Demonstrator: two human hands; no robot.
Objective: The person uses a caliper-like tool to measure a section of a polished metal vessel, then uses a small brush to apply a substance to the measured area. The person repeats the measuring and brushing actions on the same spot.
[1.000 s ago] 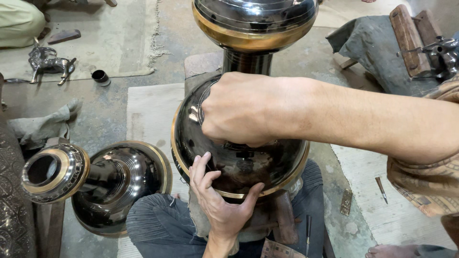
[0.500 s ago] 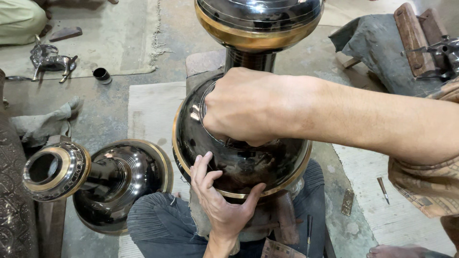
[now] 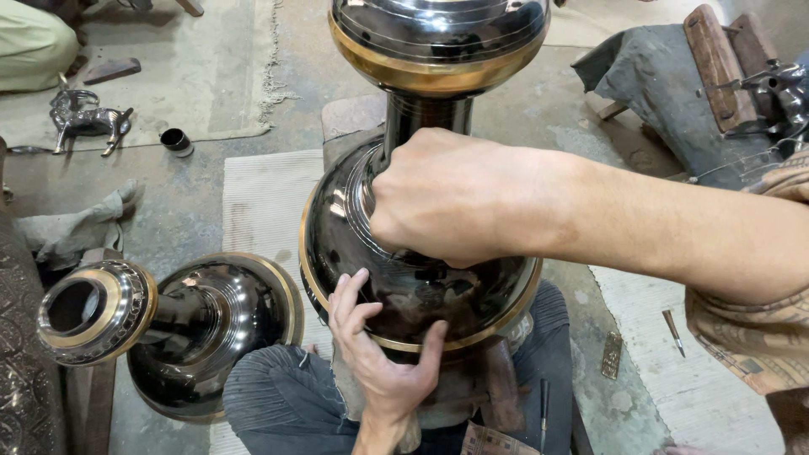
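The big black vase (image 3: 421,278) with brass bands lies across the person's lap, near the middle. The left hand (image 3: 375,354) spreads flat under its belly, bracing it; the right hand (image 3: 447,198) is fisted on the shoulder, apparently pinching a small tool (hidden, so I cannot tell which). A second vase (image 3: 168,324) lies left on the floor. This looks like surface working; continuing calls for steady support.

Covering part of the black vase (image 3: 421,278) belly: the right hand (image 3: 459,198), fist closed, anything gripped inside not showing. Hiding the lower rim at six o'clock: the left hand (image 3: 379,354), palm pressed on. Running off the top edge: the vase's upper bowl. Getting cut at nine o'clock: an engraved metal piece (image 3: 17,354). Too small to identify: a thin tool (image 3: 672,330) at four o'clock.
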